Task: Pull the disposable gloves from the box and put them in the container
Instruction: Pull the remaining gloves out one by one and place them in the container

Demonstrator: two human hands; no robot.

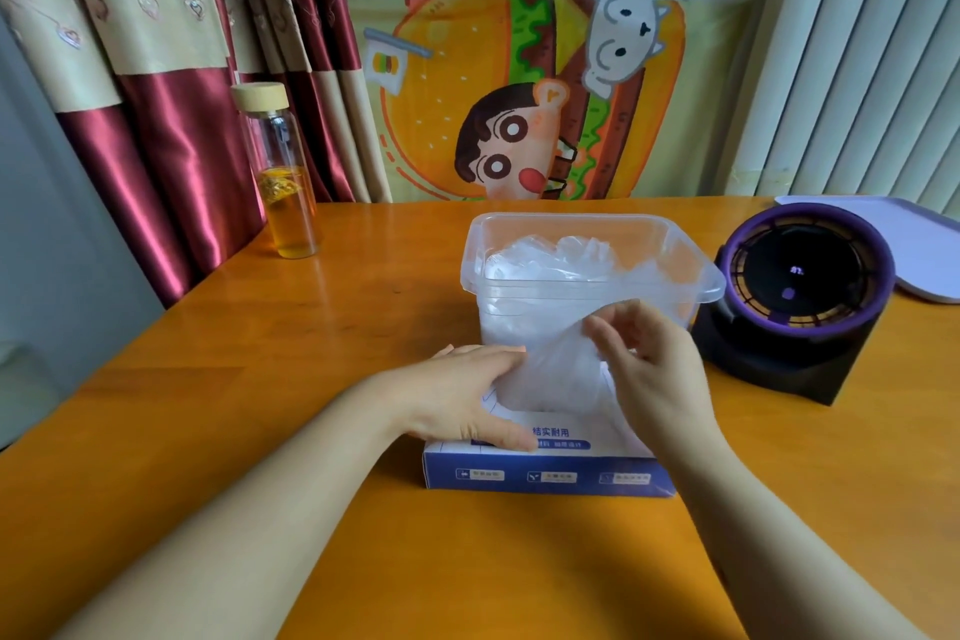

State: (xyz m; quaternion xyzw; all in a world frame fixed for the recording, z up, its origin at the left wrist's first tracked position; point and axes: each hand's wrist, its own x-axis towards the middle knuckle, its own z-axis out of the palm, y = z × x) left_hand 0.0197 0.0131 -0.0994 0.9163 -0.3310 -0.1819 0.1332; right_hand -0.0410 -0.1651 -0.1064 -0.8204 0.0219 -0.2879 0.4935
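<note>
Disposable glove (pixel 550 369) of thin clear film stands up out of the slot in the top of the box (pixel 545 476), its lower end at the opening and its upper part raised between the two hands. It looks like a single glove, though the film is too clear to be sure.

The right hand (pixel 649 359) is above the box's right half, its fingers curled and pinching the top edge of the film. The left hand (pixel 467 395) lies flat on the box's left half with its fingers straight, pressing the lid down beside the film.

The box, blue and white with printed labels, sits on the orange counter (pixel 311 327). Just behind the box stands the clear plastic container (pixel 592 224), lidless, with crumpled gloves (pixel 566 255) heaped inside it; whether it touches the box cannot be told.

Well behind and to the left of the box is a glass bottle (pixel 288 192) with a wooden cap and amber liquid. To the right of the box sits a round purple and black device (pixel 800 286), and beyond that a pale tray (pixel 914 239).
</note>
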